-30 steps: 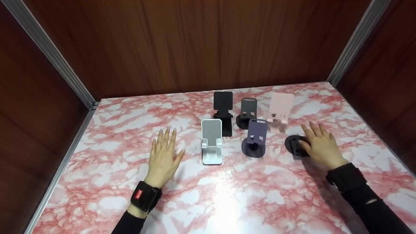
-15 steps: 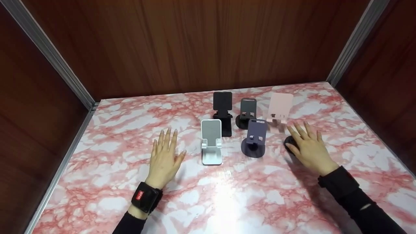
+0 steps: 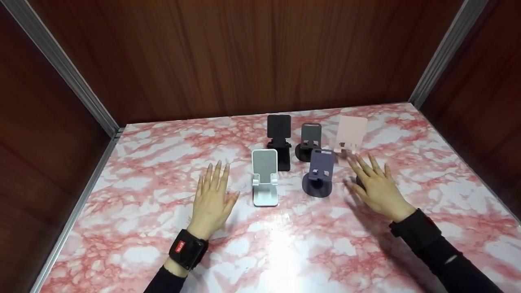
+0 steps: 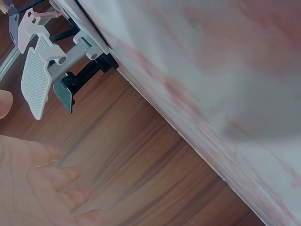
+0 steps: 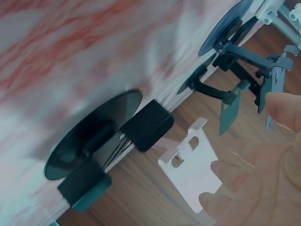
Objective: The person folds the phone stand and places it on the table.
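Observation:
My left hand (image 3: 211, 192) lies flat on the pink marble table (image 3: 134, 228), fingers straight, just left of a white phone stand (image 3: 265, 177). My right hand (image 3: 372, 184) is spread, fingers straight, above a flat black round-based stand (image 5: 101, 141), which it almost hides in the head view. In the right wrist view my fingers (image 5: 282, 109) are off that stand and hold nothing. A purple stand (image 3: 319, 173) stands just left of my right hand. In the left wrist view the white stand (image 4: 35, 75) is beyond my palm.
Behind these stand a black stand (image 3: 279, 138), a dark grey stand (image 3: 309, 140) and a pink stand (image 3: 350, 136) in a row. Wooden walls with metal corner strips (image 3: 61, 65) close in the table at the back and both sides.
My right hand has slid left and forward over the flat black stand, covering it from the head view. My left hand has shifted slightly right.

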